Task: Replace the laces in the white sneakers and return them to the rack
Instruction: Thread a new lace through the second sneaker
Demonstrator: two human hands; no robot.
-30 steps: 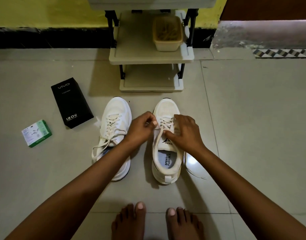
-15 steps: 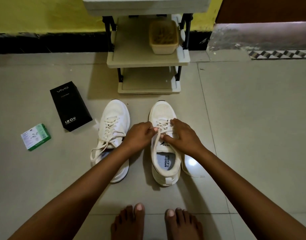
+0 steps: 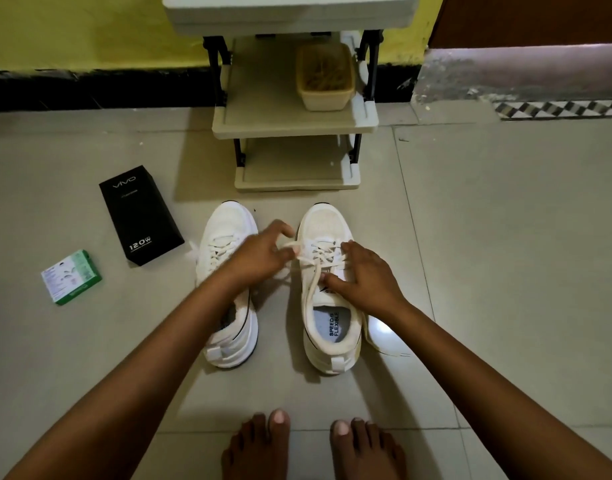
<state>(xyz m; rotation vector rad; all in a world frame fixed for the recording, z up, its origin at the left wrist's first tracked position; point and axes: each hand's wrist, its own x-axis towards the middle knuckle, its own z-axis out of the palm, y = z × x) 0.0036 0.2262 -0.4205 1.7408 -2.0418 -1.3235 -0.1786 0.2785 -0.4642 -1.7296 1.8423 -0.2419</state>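
Two white mesh sneakers stood side by side on the beige tiled floor [image 3: 505,271] at the centre of the frame, toes toward the pale plastic shoe rack [image 3: 294,119] above them. The right-hand white sneaker [image 3: 327,306] was the one being worked: the left hand [image 3: 263,258] pinched a flat cream lace [image 3: 309,292] just left of its eyelets and drew it sideways, while the right hand [image 3: 370,275] lay over the tongue, thumb and fingers pressing down on the lacing. The left-hand white sneaker [image 3: 228,296], partly covered by the left forearm, looked laced already.

The lace seemed soft, limp and light, likely to slip back through an eyelet unless kept taut; its stiffer tip was probably the best place to pinch for threading. The shoe looked light with a yielding upper, so bracing it at the tongue made sense, and the firm heel collar would suit lifting it to the rack.

A black rectangular box [image 3: 140,213] and a small green-and-white carton [image 3: 70,277] lay at the left of the frame.
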